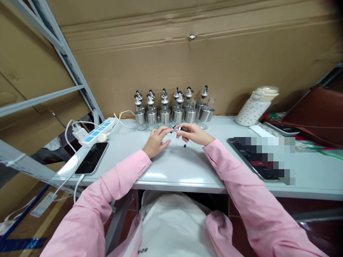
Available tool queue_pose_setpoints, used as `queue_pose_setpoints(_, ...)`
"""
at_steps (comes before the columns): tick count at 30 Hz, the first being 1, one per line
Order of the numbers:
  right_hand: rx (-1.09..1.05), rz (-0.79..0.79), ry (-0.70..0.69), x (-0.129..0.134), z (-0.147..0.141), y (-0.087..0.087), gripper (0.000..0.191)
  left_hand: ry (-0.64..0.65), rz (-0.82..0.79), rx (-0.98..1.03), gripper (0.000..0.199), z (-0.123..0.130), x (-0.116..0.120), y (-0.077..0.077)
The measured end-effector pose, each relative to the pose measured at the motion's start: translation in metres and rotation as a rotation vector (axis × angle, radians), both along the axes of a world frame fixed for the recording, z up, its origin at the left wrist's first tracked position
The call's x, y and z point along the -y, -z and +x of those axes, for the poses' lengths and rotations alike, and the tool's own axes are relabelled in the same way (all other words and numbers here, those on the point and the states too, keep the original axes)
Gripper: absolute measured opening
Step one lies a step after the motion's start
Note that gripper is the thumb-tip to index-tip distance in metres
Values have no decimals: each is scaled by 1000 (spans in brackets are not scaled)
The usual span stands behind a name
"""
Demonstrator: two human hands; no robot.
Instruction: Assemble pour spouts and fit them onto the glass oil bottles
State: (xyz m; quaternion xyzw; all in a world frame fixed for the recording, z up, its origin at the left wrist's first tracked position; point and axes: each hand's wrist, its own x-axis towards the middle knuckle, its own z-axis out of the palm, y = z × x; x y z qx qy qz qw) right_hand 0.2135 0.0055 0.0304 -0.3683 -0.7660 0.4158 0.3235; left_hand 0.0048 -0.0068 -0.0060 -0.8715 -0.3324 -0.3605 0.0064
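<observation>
Over the middle of the grey table [171, 171], my right hand [193, 134] has its fingers closed around a small silver and black pourer top [177, 129]. The fingertips of my left hand [157, 142] reach the black end of that top, its thumb apart from the fingers; a small clear object shows partly beneath this hand. A tiny black piece [184, 145] lies on the table below my right hand. Behind both hands stand several glass bottles with steel sleeves [165, 116], most with pourer tops; the bottles at the right front [207, 114] have bare glass necks.
At the left are a white power strip [98, 132], cables and a black-screened phone [92, 158]. A dotted white flask [253, 107], a tablet-like device [249, 157] with a blurred part and a brown bag [317, 114] are at the right. Cardboard [160, 57] rises behind the table.
</observation>
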Motion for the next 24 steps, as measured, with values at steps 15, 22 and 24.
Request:
queue_pose_setpoints(15, 59, -22, -69, 8, -8, -1, 48, -46, 49, -43, 36, -1, -1, -3)
queue_pose_setpoints(22, 74, -64, 2, 14, -15, -5, 24, 10, 116, -175, 51, -3, -2, -8)
queue_pose_setpoints(24, 114, -30, -4, 15, -17, -5, 23, 41, 118, -233, 55, -4, -2, -11)
